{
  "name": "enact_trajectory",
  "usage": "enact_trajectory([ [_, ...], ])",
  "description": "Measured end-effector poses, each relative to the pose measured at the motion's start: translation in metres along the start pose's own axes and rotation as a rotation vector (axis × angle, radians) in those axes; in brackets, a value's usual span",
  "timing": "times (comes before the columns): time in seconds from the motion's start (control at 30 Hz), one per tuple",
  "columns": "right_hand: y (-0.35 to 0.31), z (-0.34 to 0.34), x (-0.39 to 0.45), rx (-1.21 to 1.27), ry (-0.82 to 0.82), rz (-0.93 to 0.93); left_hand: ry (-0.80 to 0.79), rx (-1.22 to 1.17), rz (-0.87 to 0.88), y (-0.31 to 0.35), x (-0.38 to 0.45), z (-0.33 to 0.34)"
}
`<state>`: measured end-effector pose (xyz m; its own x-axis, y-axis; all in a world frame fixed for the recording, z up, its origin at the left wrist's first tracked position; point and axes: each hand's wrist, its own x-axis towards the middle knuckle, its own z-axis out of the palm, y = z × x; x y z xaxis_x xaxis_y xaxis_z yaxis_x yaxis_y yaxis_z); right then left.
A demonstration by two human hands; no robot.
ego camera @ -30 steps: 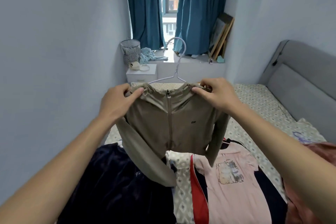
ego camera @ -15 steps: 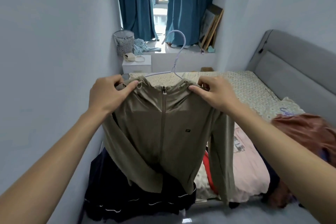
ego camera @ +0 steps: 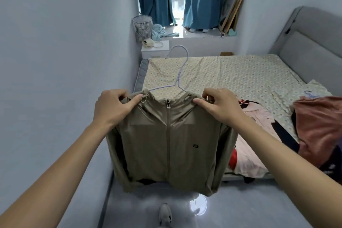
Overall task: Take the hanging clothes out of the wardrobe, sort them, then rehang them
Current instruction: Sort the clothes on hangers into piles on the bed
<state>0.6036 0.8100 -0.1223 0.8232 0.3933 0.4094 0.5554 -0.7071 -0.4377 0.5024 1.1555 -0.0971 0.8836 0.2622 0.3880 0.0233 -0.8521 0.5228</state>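
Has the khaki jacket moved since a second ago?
Yes. The jacket, held by both hands, has come up and back off the bed; it hangs clear of the clothes pile over the floor.

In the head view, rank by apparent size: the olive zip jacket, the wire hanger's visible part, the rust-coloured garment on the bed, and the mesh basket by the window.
1. olive zip jacket, though it is nearest the camera
2. rust-coloured garment, cut off by the frame edge
3. and 4. mesh basket and wire hanger: too alike in extent to rank, and the basket is far away
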Motion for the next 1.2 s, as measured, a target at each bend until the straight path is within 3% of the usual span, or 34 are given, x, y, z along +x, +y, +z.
enact_trajectory([
  [0.27, -0.012, 0.035, -0.024, 0.005, -0.079, 0.026, -0.056, 0.025, -0.085, -0.028, -0.030, 0.004],
  [0.63, 0.019, 0.104, 0.026, -0.016, -0.194, 0.117, -0.142, -0.023, -0.199, -0.090, 0.017, 0.068],
  [1.03, 0.141, 0.267, 0.180, -0.055, -0.463, 0.351, -0.339, -0.020, -0.304, -0.214, 0.191, 0.250],
  [1.2, 0.198, 0.350, 0.251, -0.069, -0.595, 0.476, -0.418, 0.103, -0.306, -0.264, 0.262, 0.336],
])
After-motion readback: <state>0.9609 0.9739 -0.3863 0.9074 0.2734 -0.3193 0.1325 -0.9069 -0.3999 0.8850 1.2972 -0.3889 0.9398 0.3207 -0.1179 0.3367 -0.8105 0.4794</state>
